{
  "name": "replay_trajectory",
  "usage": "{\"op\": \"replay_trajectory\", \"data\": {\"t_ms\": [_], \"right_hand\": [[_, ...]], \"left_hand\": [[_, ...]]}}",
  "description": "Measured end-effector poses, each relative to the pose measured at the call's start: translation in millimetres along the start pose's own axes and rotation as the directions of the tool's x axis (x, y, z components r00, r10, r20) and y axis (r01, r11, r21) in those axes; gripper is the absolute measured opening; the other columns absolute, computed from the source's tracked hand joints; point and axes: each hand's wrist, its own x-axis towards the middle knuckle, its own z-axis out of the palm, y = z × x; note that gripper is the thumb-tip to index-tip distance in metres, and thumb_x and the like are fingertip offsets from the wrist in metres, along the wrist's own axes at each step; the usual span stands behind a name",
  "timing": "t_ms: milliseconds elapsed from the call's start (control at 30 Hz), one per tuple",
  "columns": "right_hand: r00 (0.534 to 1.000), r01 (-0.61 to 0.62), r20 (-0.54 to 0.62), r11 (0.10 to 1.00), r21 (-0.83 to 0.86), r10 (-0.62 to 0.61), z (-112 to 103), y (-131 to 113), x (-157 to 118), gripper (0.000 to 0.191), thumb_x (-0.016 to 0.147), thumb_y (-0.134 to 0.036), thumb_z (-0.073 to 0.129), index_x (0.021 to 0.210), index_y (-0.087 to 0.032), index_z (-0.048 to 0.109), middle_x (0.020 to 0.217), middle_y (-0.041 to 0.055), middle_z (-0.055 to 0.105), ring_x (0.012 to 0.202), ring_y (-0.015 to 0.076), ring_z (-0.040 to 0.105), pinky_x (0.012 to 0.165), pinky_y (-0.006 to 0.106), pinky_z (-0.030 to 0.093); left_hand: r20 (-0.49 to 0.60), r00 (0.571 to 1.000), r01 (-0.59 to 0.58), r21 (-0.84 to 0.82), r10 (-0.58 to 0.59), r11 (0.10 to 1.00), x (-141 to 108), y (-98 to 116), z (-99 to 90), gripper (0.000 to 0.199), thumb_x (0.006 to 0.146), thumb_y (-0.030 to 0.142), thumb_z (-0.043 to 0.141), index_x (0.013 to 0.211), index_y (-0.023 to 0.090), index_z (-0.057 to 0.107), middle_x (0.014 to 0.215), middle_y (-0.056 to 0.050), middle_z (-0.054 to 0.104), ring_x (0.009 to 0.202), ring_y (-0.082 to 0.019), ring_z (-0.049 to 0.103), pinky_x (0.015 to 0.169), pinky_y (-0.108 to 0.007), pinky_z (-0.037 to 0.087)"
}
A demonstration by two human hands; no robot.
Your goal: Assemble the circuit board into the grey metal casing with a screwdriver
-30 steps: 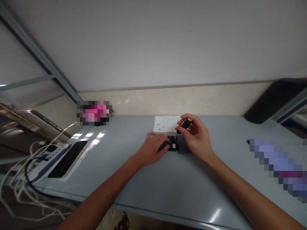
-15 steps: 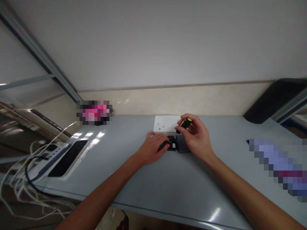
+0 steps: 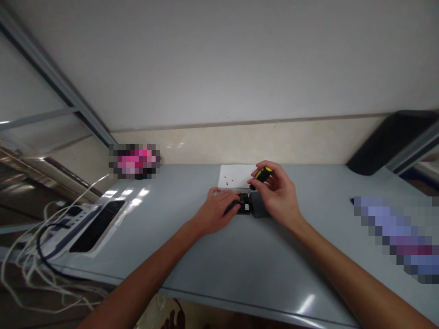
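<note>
My right hand [image 3: 279,194] is closed around a black and yellow screwdriver [image 3: 262,176], tilted so its tip points down and left. The tip meets a small black device [image 3: 244,208] with a whitish patch on it, lying on the grey table. From the left, my left hand [image 3: 219,210] grips this device, its fingers covering much of it. A dark grey block [image 3: 259,204] sits against the device's right side, partly behind my right hand. White paper [image 3: 236,173] with several tiny dark screw-like bits lies just behind.
On the left are a power strip [image 3: 73,226], tangled white cables [image 3: 25,274] and a black-screened phone-like slab [image 3: 98,226]. Blurred-out items lie at the back left and right. A black cylinder-like object [image 3: 380,146] leans at the back right. The table's front edge [image 3: 219,299] runs below my arms.
The view has shifted slightly. The screwdriver, still in my right hand with its tip at the device, shows a slightly different handle angle. My left hand keeps its hold.
</note>
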Motion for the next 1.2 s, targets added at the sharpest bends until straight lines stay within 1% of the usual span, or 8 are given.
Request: {"op": "replay_trajectory", "data": {"t_ms": [200,400,567,667,867,1067,1200], "right_hand": [[1.000,-0.008,0.020,1.000,-0.016,0.008,1.5,3.3,-2.7,0.037,0.088,-0.019,0.080,0.122,-0.032,0.069,0.107,0.0004,0.071,0.096,0.0169,0.072,0.079,0.030,0.060],[1.000,0.011,-0.001,0.998,-0.066,-0.012,0.5,3.0,-1.5,0.038,0.089,-0.021,0.080,0.124,-0.031,0.068,0.108,0.0011,0.072,0.096,0.0178,0.072,0.080,0.032,0.060],[1.000,0.017,-0.007,0.997,-0.077,-0.017,-0.3,3.8,-1.3,0.039,0.089,-0.023,0.080,0.125,-0.032,0.068,0.109,0.0015,0.071,0.096,0.0184,0.072,0.083,0.035,0.061],[0.999,0.031,-0.008,0.995,-0.090,-0.032,0.0,3.3,-1.8,0.038,0.089,-0.023,0.080,0.124,-0.031,0.068,0.110,0.0021,0.072,0.098,0.0191,0.072,0.083,0.036,0.062],[1.000,0.025,-0.002,0.997,-0.072,-0.025,1.3,0.9,-2.0,0.037,0.089,-0.024,0.080,0.123,-0.030,0.068,0.108,0.0024,0.072,0.097,0.0187,0.071,0.082,0.034,0.062],[1.000,0.018,-0.019,0.999,-0.046,-0.018,1.7,0.4,-1.1,0.038,0.088,-0.022,0.081,0.123,-0.031,0.067,0.108,0.0011,0.072,0.095,0.0177,0.072,0.080,0.033,0.062],[1.000,0.010,-0.013,0.997,-0.073,-0.011,1.3,0.8,-1.6,0.037,0.089,-0.024,0.080,0.124,-0.031,0.067,0.109,0.0019,0.072,0.095,0.0186,0.072,0.080,0.034,0.062]], "left_hand": [[0.001,1.000,-0.011,-0.027,0.011,1.000,0.1,0.0,-0.8,0.020,0.114,0.032,0.044,0.126,0.026,0.060,0.148,-0.008,0.070,0.138,-0.024,0.063,0.117,-0.052,0.033],[-0.014,1.000,0.000,-0.030,0.000,1.000,-0.6,-1.7,1.3,0.023,0.113,0.030,0.045,0.132,0.026,0.056,0.145,-0.008,0.071,0.132,-0.024,0.066,0.116,-0.052,0.034],[-0.016,1.000,-0.002,-0.035,0.001,0.999,-0.6,-1.6,1.6,0.018,0.112,0.029,0.047,0.127,0.026,0.056,0.145,-0.007,0.071,0.132,-0.024,0.066,0.116,-0.053,0.033],[-0.014,1.000,-0.002,-0.030,0.002,1.000,-0.6,-1.2,1.2,0.017,0.112,0.029,0.048,0.127,0.026,0.055,0.145,-0.007,0.071,0.133,-0.024,0.066,0.117,-0.053,0.032],[-0.017,1.000,-0.005,-0.019,0.004,1.000,-1.1,-1.9,2.0,0.016,0.112,0.030,0.049,0.126,0.026,0.056,0.147,-0.007,0.070,0.135,-0.024,0.065,0.116,-0.052,0.033],[-0.021,1.000,-0.004,-0.021,0.004,1.000,-1.9,-2.2,2.3,0.017,0.112,0.031,0.048,0.126,0.026,0.057,0.149,-0.009,0.070,0.136,-0.024,0.065,0.117,-0.053,0.033],[-0.013,1.000,-0.006,0.003,0.006,1.000,-2.1,-2.4,2.1,0.018,0.113,0.031,0.047,0.125,0.026,0.060,0.150,-0.009,0.069,0.139,-0.025,0.063,0.118,-0.053,0.033]]}}
